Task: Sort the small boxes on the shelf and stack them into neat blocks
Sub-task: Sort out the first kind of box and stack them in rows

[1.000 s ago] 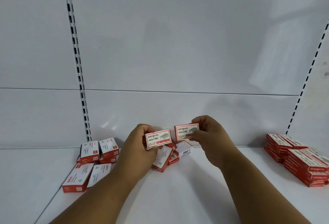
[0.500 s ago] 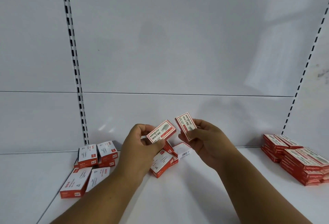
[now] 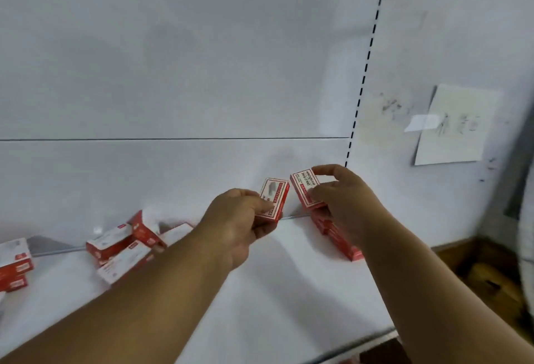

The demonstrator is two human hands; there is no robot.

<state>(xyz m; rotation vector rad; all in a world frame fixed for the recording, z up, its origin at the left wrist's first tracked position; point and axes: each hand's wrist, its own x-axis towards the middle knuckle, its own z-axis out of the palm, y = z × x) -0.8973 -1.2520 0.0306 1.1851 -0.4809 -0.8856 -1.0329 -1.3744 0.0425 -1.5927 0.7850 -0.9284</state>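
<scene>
Both forearms extend from the lower frame toward centre right. Left hand (image 3: 239,226): fingers and thumb closed in a pinch. Right hand (image 3: 344,199): fingers curled, thumb opposed, gripping.

Two small red boxes with white printed tops are held up above the white shelf (image 3: 289,291), near its back right. The left box (image 3: 274,199) stands tilted on end, its white face toward the camera and one red side showing. The right box (image 3: 307,188) leans left, its lettering running sideways; it is just above a neat stack (image 3: 336,236) of like boxes lying flat at the shelf's right end. A loose pile (image 3: 127,246) of boxes lies jumbled at the left, some flat, some propped. Two more boxes (image 3: 14,265) sit stacked at the far left edge.
</scene>
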